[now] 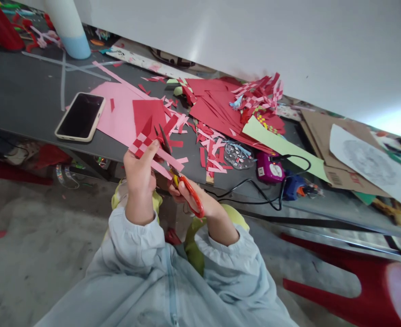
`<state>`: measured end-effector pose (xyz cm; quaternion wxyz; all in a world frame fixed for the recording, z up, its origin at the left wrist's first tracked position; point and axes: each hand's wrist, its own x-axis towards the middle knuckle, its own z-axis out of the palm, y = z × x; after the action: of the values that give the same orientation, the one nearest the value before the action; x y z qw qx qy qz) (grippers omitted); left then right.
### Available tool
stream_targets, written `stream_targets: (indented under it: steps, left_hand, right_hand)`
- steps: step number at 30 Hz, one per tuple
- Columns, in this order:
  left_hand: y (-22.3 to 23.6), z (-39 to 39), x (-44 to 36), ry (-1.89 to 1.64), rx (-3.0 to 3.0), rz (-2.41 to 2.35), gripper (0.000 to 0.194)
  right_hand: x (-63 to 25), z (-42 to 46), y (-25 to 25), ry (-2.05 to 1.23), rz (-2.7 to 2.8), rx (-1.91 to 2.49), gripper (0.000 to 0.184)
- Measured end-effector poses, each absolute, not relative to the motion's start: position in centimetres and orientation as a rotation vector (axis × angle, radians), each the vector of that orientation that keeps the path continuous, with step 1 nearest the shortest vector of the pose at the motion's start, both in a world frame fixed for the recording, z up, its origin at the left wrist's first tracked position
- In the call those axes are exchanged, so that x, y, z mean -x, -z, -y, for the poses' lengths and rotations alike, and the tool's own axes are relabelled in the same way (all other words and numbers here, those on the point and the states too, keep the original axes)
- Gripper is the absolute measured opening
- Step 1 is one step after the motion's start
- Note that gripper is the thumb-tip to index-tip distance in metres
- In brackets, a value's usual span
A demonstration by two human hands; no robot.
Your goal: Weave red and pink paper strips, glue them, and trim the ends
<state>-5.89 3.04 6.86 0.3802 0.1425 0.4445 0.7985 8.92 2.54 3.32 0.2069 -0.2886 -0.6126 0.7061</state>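
Pale wall (254, 41), bright glare (399, 116) at right; grey spotted floor (23, 268); long dark table (26, 93); red chair (373, 290).

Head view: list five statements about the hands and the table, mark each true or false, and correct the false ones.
1. The right hand holds scissors. True.
2. The left hand holds the phone. False: it holds the red-and-pink checkered paper; the phone lies on the table.
3. The phone's screen is dark. True.
4. The scissors' handle is blue. False: it is mostly red.
5. The pale green sheet lies left of the phone in the picture. False: it lies to the right.
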Motion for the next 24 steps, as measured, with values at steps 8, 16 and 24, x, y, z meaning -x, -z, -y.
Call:
stream_targets:
  steps: [8, 16, 24]
  left_hand:
    - [-6.8, -3.0, 6.2, -2.019, -0.395, -1.168, 0.036]
    - [-6.9, -2.7, 6.5, -2.096, -0.377, -1.138, 0.029]
    - [-6.7, -2.8, 6.7, -2.122, -0.372, -1.103, 0.031]
  right_hand:
    - [-8.9, -2.6, -3.5, -2.211, 1.556, 0.682, 0.046]
    - [-9.6, -2.8, -4.2, -2.195, 1.52, 0.739, 0.045]
    - [-8.9, -3.3, -3.3, -2.138, 1.349, 0.717, 0.048]
